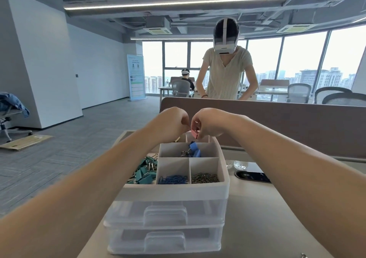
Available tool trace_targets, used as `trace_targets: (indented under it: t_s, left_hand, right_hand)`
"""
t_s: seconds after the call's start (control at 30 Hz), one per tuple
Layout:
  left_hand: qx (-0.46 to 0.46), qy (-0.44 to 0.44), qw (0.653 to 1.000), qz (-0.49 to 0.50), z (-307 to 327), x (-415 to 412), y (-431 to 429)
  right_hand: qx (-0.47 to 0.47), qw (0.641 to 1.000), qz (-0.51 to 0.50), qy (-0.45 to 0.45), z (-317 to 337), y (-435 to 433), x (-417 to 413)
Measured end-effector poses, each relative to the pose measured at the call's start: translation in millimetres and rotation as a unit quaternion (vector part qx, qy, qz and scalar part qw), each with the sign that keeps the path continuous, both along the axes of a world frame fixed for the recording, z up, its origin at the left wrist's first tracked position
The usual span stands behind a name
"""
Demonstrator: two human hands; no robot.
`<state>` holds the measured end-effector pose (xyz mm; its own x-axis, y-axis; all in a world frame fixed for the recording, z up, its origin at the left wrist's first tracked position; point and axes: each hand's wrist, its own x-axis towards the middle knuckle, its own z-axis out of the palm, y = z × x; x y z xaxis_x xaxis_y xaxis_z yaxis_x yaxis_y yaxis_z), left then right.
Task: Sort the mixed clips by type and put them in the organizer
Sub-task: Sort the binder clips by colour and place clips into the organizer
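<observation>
A pink clip [194, 132] is pinched by the right hand [210, 124] (at 12 o'clock of the organizer [175, 190]). The grip of the left hand [172, 124] cannot be told.

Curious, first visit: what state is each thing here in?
pink clip, pinched by right hand above back compartment.
left hand, curled beside it; grip unclear.
blue binder clips, in middle compartment.
paper clips, sorted in front compartments.
teal binder clips, unsorted, beside organizer.
drawers, both shut.

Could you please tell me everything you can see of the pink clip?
The pink clip is a binder clip with a matte pink body, probably metal. The right hand pinches its top. It hangs over the far end of the organizer, beside the left hand; whether that touches it is unclear.
</observation>
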<state>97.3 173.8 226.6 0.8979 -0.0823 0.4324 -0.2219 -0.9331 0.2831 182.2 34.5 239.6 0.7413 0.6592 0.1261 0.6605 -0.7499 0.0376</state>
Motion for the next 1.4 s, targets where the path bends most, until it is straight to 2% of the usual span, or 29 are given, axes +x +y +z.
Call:
trace_targets:
  t_s: [0.2, 0.37, 0.57, 0.9, 1.27, 1.4]
  left_hand:
    - [-0.022, -0.008, 1.000, 0.002, 2.3, -5.3, 0.7]
    - [-0.034, -0.004, 0.999, -0.005, -1.3, -8.2, 0.3]
    - [-0.053, -0.009, 0.998, -0.027, -11.6, -13.9, -21.2]
    - [-0.072, -0.022, 0.991, -0.109, -33.9, -53.1, -122.2]
    - [-0.068, 0.083, 0.974, -0.199, -95.7, -51.0, -262.6]
    - [-0.017, 0.112, 0.972, -0.208, -132.0, -31.7, -293.2]
  right_hand:
    - [0.010, 1.000, -0.005, 0.026, -0.8, 1.5, 3.1]
    - [0.018, 1.000, 0.006, 0.012, -7.7, -0.7, 4.2]
    - [0.132, 0.991, 0.005, -0.028, -17.1, -29.1, -10.2]
    - [0.195, 0.976, -0.093, 0.021, -44.2, -161.1, -93.3]
    - [0.101, 0.965, -0.240, 0.035, -107.3, -321.6, -139.8]
    - [0.119, 0.954, -0.266, 0.067, -142.3, -354.7, -128.3]
